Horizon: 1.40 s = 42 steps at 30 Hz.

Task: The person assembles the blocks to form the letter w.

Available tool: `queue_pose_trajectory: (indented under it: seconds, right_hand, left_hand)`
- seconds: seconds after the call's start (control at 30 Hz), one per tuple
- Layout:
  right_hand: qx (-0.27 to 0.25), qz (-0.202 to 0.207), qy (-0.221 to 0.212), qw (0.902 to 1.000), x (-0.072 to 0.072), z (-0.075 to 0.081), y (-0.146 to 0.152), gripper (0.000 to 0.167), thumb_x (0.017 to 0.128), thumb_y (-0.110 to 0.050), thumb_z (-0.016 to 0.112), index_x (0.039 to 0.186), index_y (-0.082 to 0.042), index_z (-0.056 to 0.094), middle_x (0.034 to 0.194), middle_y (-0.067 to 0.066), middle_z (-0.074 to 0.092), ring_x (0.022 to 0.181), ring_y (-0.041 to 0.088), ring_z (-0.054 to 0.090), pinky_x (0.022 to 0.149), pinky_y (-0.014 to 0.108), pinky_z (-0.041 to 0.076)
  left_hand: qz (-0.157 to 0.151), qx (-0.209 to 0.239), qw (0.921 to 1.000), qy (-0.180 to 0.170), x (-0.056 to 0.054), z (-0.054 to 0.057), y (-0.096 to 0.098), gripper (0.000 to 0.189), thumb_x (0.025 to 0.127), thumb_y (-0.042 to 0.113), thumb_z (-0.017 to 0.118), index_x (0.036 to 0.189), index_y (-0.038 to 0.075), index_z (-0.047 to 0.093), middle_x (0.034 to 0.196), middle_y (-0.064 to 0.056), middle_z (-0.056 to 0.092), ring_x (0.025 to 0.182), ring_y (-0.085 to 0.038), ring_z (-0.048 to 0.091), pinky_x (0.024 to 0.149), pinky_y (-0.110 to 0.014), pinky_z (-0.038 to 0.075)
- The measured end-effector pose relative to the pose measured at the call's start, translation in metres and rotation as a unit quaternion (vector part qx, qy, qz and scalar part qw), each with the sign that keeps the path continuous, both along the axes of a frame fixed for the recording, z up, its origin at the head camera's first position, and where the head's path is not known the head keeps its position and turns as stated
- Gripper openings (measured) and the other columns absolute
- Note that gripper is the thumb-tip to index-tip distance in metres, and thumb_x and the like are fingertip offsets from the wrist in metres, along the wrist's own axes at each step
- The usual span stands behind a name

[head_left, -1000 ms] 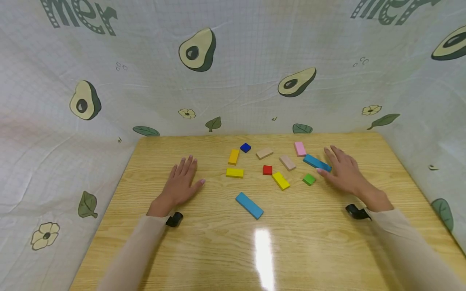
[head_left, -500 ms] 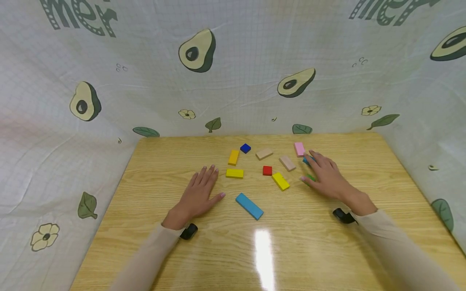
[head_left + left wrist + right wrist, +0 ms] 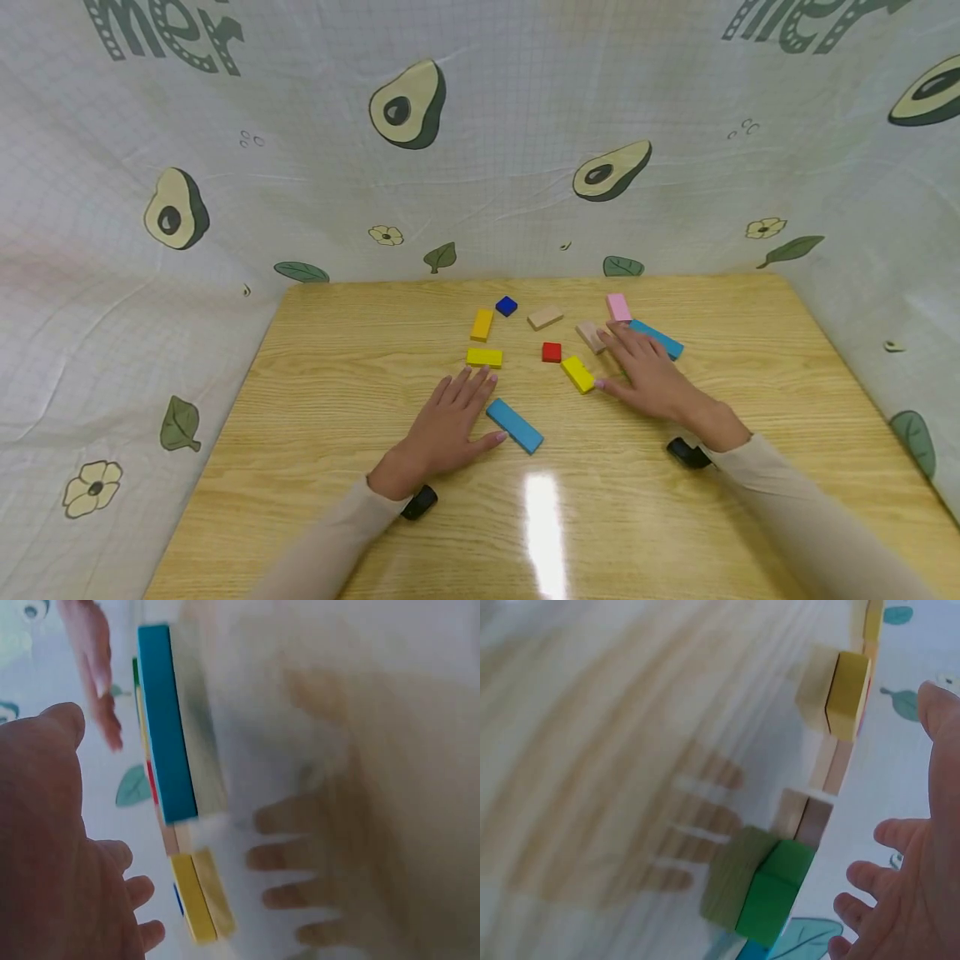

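My left hand [image 3: 446, 429], fingers straight and spread, hovers left of the nearer blue block [image 3: 514, 426]. Its fingertips come close to a yellow block [image 3: 484, 358] in the head view. In the left wrist view, a reflection of its fingers shows on the tabletop below. My right hand [image 3: 651, 375] also holds nothing, with fingers extended above the right-hand group. Its thumb tip lies at the end of a second yellow block [image 3: 578, 374], and its fingers overlap a pale wooden block [image 3: 590, 336]. The green block [image 3: 776, 892], hidden under this hand in the head view, shows in the right wrist view.
Further back lie a red block [image 3: 551, 352], an orange block [image 3: 482, 325], a dark blue block [image 3: 506, 306], a beige block [image 3: 544, 317], a pink block [image 3: 618, 307] and another blue block [image 3: 663, 343]. A printed cloth [image 3: 495, 192] encloses the wooden table [image 3: 600, 517].
My left hand has moved right and nearer to me, up to the blue block. My right hand has shifted left, uncovering the far blue block and covering the green one. The blocks stayed put.
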State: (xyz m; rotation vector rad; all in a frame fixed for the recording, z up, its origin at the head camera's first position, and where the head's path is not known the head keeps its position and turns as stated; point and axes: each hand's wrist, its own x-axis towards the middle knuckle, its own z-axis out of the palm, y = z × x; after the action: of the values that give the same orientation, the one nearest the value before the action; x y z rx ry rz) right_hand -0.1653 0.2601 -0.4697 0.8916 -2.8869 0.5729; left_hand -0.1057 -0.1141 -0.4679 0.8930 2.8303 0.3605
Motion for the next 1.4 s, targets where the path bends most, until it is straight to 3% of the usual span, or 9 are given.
queue_pose_trajectory:
  seconds: [0.23, 0.67, 1.0, 1.2, 1.4]
  right_hand:
    - [0.013, 0.006, -0.008, 0.9999, 0.002, -0.004, -0.008, 0.083, 0.102, -0.039, 0.069, 0.164, 0.003, 0.032, 0.169, 0.028, 0.029, 0.154, 0.048, 0.026, 0.12, 0.067, 0.019]
    - [0.006, 0.033, 0.006, 0.9994, 0.003, -0.004, -0.018, 0.081, 0.101, -0.039, 0.07, 0.162, 0.004, 0.036, 0.167, 0.029, 0.033, 0.152, 0.05, 0.03, 0.12, 0.068, 0.021]
    - [0.023, 0.042, -0.014, 0.9988, 0.002, -0.005, -0.021, 0.08, 0.101, -0.035, 0.072, 0.163, 0.001, 0.037, 0.169, 0.023, 0.032, 0.155, 0.047, 0.029, 0.121, 0.067, 0.021]
    - [0.028, 0.05, -0.02, 0.9982, -0.001, -0.006, -0.021, 0.077, 0.1, -0.033, 0.074, 0.162, -0.001, 0.041, 0.167, 0.021, 0.038, 0.154, 0.046, 0.031, 0.12, 0.067, 0.023]
    - [0.03, 0.06, -0.013, 0.9977, -0.002, -0.007, -0.021, 0.072, 0.099, -0.029, 0.075, 0.159, -0.001, 0.046, 0.163, 0.019, 0.045, 0.152, 0.047, 0.035, 0.118, 0.067, 0.025]
  left_hand:
    - [-0.007, -0.025, 0.9994, 0.022, 0.012, -0.007, 0.013, 0.084, 0.107, 0.063, 0.048, 0.169, 0.012, 0.027, 0.174, -0.011, 0.027, 0.159, -0.037, 0.026, 0.128, -0.055, 0.022]
    - [0.016, -0.068, 0.9965, 0.046, 0.025, -0.006, 0.035, 0.081, 0.106, 0.066, 0.047, 0.168, 0.016, 0.033, 0.165, -0.016, 0.041, 0.149, -0.037, 0.042, 0.125, -0.052, 0.03]
    - [0.035, -0.064, 0.9971, 0.022, 0.028, -0.005, 0.046, 0.079, 0.106, 0.065, 0.048, 0.166, 0.015, 0.038, 0.168, -0.018, 0.037, 0.15, -0.037, 0.041, 0.125, -0.051, 0.03]
    - [0.042, -0.067, 0.9955, 0.053, 0.028, -0.008, 0.05, 0.077, 0.104, 0.067, 0.051, 0.161, 0.015, 0.047, 0.167, -0.018, 0.038, 0.146, -0.036, 0.043, 0.123, -0.05, 0.032]
    - [0.054, -0.065, 0.9937, 0.074, 0.028, -0.009, 0.052, 0.074, 0.101, 0.069, 0.056, 0.155, 0.019, 0.056, 0.156, -0.017, 0.047, 0.135, -0.034, 0.048, 0.117, -0.049, 0.038]
